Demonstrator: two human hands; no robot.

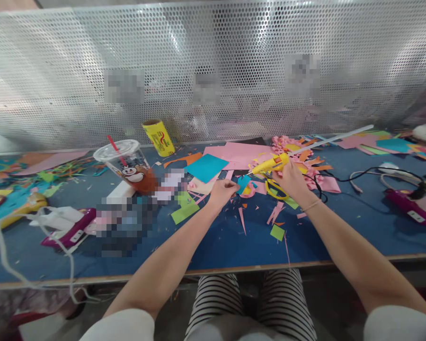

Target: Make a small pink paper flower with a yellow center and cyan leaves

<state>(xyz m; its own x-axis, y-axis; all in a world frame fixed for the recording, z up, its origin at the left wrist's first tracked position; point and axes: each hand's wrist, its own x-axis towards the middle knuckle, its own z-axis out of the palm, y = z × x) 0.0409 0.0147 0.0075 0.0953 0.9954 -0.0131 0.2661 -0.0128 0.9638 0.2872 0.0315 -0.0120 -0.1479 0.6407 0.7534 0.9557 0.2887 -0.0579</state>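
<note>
My right hand (291, 179) is wrapped round a yellow hot glue gun (270, 164), whose long whitish glue stick (333, 139) juts out of the back toward the upper right. The nozzle points left, close to a small blue paper piece (244, 183) pinched in the fingers of my left hand (225, 190). Beneath that piece lies a pink and yellow paper flower (249, 190), partly covered. Yellow-handled scissors (277, 189) rest on the table just below the glue gun. Behind my left hand is a flat blue paper sheet (206, 167).
A lidded plastic cup (128, 166) with a red straw and brown drink stands at left, near a tilted yellow tube (159, 137). Purple devices (71, 227) with cords lie on both sides. Paper scraps cover the blue table (216, 246); a perforated metal panel (248, 57) rises behind.
</note>
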